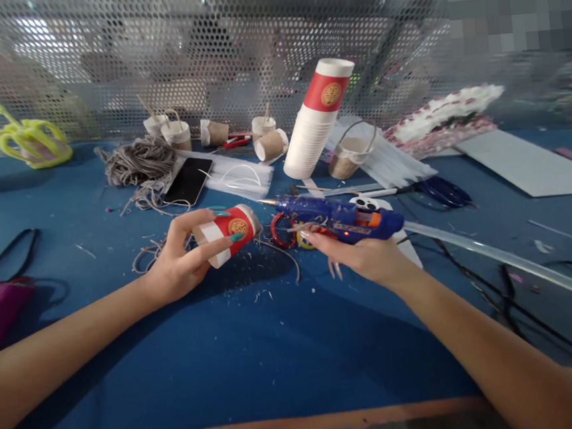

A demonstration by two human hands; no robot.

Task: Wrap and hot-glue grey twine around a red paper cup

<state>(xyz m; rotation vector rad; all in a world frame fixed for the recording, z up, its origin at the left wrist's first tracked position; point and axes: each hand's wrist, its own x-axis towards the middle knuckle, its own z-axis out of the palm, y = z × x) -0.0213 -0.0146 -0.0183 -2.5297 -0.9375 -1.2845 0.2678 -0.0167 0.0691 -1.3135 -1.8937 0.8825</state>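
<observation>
A person's L. hand (182, 257) is gripping a red-and-white paper cup (236, 234), tilted on its side above the blue tabletop (278, 349), fingers closing around its wall. The R. hand (369, 254) is holding a blue glue gun (333, 215), fingers wrapping its handle, w/ the nozzle pointing L. & hovering nr. the cup's R. end; whether the two are touching, can't tell. A long clear glue stick (511, 265) is jutting from the gun's rear.

Behind the cup, a black phone (190, 181) is lying beside a heap of gray yarn (138, 162). A tall stack of paper cups (311, 129) is leaning R., w/ a small brown basket (348, 157) w/ a handle standing just R. of it. A yellow openwork piece (34, 143) is sitting far L., & perforated metal mesh (231, 46) is rising at the back.
</observation>
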